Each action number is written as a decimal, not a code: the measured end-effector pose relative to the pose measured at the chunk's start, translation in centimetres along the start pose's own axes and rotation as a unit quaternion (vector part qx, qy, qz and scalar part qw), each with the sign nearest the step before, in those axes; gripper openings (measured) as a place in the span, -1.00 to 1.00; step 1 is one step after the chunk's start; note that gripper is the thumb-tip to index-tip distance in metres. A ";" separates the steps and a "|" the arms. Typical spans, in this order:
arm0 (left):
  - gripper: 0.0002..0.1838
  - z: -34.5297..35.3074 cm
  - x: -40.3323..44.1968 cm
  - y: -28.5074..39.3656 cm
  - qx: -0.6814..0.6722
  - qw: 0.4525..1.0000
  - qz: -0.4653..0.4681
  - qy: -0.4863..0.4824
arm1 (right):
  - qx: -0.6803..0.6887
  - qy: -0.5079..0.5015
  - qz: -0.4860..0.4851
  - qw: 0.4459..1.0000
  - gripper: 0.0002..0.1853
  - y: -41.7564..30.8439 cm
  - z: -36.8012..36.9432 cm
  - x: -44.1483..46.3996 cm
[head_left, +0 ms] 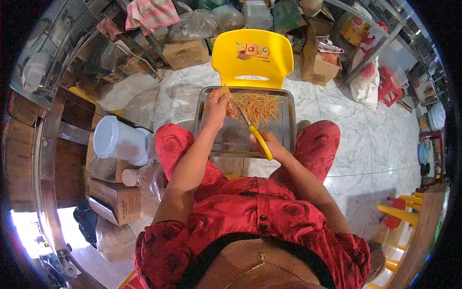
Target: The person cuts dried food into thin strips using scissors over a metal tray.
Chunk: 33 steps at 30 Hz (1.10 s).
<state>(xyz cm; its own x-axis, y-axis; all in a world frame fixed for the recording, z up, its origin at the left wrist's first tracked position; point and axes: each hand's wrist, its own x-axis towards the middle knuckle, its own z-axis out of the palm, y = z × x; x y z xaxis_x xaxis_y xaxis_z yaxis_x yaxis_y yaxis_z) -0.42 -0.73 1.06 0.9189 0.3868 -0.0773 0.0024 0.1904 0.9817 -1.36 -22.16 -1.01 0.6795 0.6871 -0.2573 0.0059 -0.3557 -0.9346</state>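
One pair of scissors [253, 130], yellow-handled: in the right hand [269, 145], fingers wrapped round the grips, blades angled forward and leftward towards the other hand; whether the blades are parted cannot be told. One bunch of thin strips [225, 90], orange-brown: pinched in the left hand [217, 107], fingers curled closely about it, its tip showing beyond them. One loose pile of like strips [262, 105]: just right of the left hand and forward of the right, lying in the tray. One metal tray [231, 140], shallow-rimmed: beneath both hands; its support is hidden, probably the seat of the yellow chair [252, 55] whose back rises ahead of the hands. Two knees in red trousers [318, 139]: one to either side of the tray, near its rim. Hazards, by judgement: first, a nick to the left fingers, since the blades lie right beside them and the bunch partly hides the edge; second, uneven pieces, should the strips slip or splay in the pinch; third, strips scattered over the tiled floor [353, 108], should short ends spring past the low rim; fourth, a shifted or tipped tray, should either knee knock it.
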 end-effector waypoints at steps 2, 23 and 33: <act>-0.76 0.0 0.3 -0.6 0.008 1.000 0.022 0.017 | 0.006 0.004 0.004 1.000 -0.52 -0.9 -0.2 -0.5; -0.78 2.2 -1.6 0.7 0.027 0.996 0.004 0.082 | -0.046 0.024 -0.022 0.998 -0.42 0.9 0.4 0.8; -0.74 2.2 -1.2 -1.2 0.028 0.999 -0.001 0.047 | 0.024 0.028 -0.012 0.999 -0.50 0.1 0.1 0.4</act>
<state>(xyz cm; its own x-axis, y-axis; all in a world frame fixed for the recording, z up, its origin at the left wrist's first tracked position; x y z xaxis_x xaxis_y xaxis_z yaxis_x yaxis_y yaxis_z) -0.68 -3.36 0.38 0.8780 0.4698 -0.0916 0.0278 0.1411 0.9896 -1.13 -21.85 -1.23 0.7200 0.6576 -0.2217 -0.0123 -0.3072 -0.9516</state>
